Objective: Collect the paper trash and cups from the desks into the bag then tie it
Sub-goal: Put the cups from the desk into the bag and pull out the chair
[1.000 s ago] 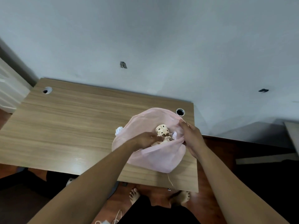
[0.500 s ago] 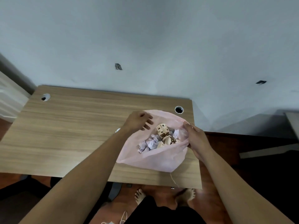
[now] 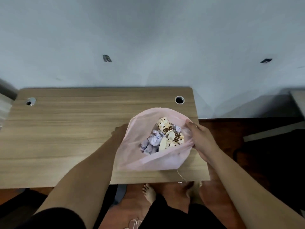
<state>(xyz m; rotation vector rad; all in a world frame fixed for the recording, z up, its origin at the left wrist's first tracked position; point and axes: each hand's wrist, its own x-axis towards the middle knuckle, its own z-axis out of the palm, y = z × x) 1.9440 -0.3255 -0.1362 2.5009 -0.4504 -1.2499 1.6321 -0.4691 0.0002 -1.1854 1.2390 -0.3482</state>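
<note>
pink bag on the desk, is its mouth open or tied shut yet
Open, not tied. The pink bag gapes wide, showing cups and crumpled paper inside; the right hand holds its rim.

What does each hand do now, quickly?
Left hand: mostly hidden behind the bag; grip cannot be told.
Right hand: fingers closed on the bag's rim.

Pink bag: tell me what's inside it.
The pink bag holds spotted paper cups and crumpled paper. Anything beneath them is covered. The left hand is partly hidden behind the bag's rim.
</note>
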